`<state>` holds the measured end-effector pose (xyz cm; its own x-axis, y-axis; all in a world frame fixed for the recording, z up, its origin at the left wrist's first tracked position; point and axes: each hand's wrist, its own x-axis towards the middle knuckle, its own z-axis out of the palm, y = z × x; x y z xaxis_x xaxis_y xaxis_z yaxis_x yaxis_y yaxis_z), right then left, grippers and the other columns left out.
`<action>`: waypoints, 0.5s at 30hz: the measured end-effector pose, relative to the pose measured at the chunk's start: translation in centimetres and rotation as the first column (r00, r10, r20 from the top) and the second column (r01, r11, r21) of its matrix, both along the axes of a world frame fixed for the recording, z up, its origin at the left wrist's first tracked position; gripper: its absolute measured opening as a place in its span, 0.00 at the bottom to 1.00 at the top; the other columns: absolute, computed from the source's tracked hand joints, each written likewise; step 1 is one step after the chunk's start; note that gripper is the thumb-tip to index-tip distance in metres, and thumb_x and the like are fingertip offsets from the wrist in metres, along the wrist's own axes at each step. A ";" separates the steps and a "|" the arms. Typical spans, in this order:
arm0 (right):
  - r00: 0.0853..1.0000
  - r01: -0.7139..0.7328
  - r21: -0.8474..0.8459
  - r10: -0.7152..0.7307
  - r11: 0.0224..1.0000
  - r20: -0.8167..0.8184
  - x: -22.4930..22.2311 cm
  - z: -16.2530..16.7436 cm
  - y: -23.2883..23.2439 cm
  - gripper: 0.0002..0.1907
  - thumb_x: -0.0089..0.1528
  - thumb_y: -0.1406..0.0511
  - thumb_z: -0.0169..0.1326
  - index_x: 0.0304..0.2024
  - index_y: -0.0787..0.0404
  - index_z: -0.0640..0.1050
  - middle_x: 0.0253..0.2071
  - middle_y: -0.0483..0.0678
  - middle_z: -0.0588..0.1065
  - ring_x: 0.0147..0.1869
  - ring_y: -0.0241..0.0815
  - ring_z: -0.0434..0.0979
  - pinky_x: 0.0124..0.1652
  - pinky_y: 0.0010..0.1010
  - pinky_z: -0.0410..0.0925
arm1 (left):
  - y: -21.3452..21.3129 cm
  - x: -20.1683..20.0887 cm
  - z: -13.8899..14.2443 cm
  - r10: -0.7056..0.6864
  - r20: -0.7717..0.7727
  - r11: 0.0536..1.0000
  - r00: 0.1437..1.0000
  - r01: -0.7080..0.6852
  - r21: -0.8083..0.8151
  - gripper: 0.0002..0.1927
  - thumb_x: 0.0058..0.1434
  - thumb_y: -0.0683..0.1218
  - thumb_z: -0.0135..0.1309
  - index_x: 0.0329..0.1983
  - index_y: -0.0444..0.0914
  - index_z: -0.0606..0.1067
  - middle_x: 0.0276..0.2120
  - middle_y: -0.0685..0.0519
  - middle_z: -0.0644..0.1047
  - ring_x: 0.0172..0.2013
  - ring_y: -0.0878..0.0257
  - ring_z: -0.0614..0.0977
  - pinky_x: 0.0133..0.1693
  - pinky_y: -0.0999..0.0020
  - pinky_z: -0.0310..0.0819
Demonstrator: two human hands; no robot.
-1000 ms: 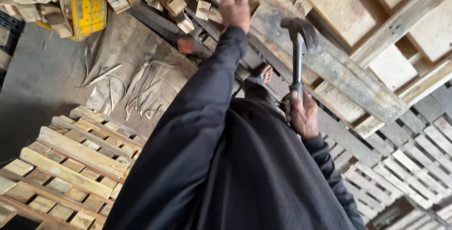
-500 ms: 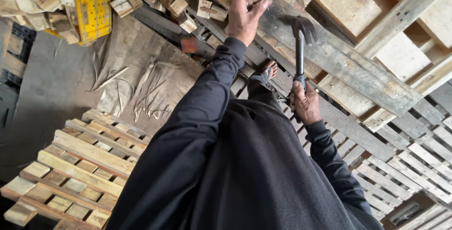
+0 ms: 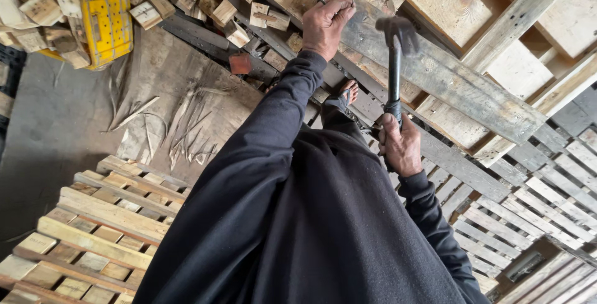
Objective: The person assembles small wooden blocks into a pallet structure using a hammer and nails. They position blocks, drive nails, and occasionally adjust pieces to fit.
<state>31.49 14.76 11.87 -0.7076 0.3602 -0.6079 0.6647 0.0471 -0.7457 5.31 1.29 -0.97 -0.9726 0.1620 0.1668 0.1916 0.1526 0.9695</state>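
The right hand (image 3: pixel 401 145) is wrapped tight around the handle of a hammer (image 3: pixel 395 61) whose head is up near the top middle of the frame, while the left hand (image 3: pixel 324 25) presses flat, fingers spread, on a grey wooden board (image 3: pixel 460 86) beside it.

My left hand (image 3: pixel 324 27) now lies flatter on the grey plank (image 3: pixel 448 80), fingers folded over its edge instead of spread above it. The hammer (image 3: pixel 394 61) in my right hand (image 3: pixel 400 145) stands a little nearer that hand. My view shifts, showing more of the yellow crate (image 3: pixel 106 14).
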 end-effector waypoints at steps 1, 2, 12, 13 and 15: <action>0.998 0.003 -0.004 -0.003 1.000 -0.062 -0.4 1.0 -0.2 0.36 0.63 0.40 0.53 0.50 0.66 0.71 0.22 0.40 0.69 0.20 0.28 0.68 0.20 0.21 0.68 | 0.0 -0.1 0.1 -0.008 0.026 1.000 1.000 0.009 -0.022 0.04 0.62 0.44 0.63 0.40 0.41 0.83 0.33 0.54 0.86 0.32 0.68 0.86 0.33 0.73 0.86; 0.989 -0.024 -0.008 0.022 1.000 -0.148 -0.9 1.8 -0.4 0.35 0.65 0.40 0.53 0.49 0.66 0.70 0.23 0.40 0.69 0.21 0.28 0.68 0.22 0.21 0.67 | -0.1 -0.2 0.1 -0.007 -0.018 1.000 1.000 0.006 -0.024 0.04 0.62 0.44 0.63 0.40 0.41 0.83 0.33 0.54 0.85 0.32 0.68 0.86 0.33 0.73 0.86; 0.989 -0.129 0.062 0.123 0.990 0.084 -6.2 6.1 -0.9 0.24 0.69 0.50 0.47 0.47 0.65 0.71 0.23 0.43 0.70 0.19 0.33 0.68 0.17 0.27 0.67 | -0.3 -0.1 0.0 -0.022 -0.135 1.000 0.991 0.021 -0.014 0.07 0.65 0.45 0.60 0.45 0.42 0.83 0.38 0.51 0.85 0.34 0.65 0.85 0.34 0.69 0.84; 0.994 -0.067 0.048 0.063 0.997 0.085 -6.0 7.1 -0.8 0.22 0.69 0.51 0.48 0.47 0.65 0.72 0.24 0.43 0.71 0.20 0.32 0.68 0.17 0.27 0.66 | -0.4 -0.5 0.0 -0.026 -0.194 0.998 0.981 0.036 0.049 0.08 0.68 0.46 0.58 0.48 0.42 0.82 0.42 0.50 0.85 0.38 0.65 0.86 0.37 0.69 0.87; 0.943 0.009 -0.200 -0.075 0.980 -0.325 -5.4 9.2 -0.5 0.19 0.73 0.55 0.53 0.49 0.66 0.70 0.32 0.44 0.69 0.26 0.34 0.68 0.23 0.29 0.67 | -0.4 -1.5 0.0 0.173 -0.068 0.977 0.983 -0.163 0.137 0.10 0.70 0.48 0.53 0.50 0.42 0.80 0.44 0.49 0.84 0.32 0.65 0.85 0.31 0.69 0.83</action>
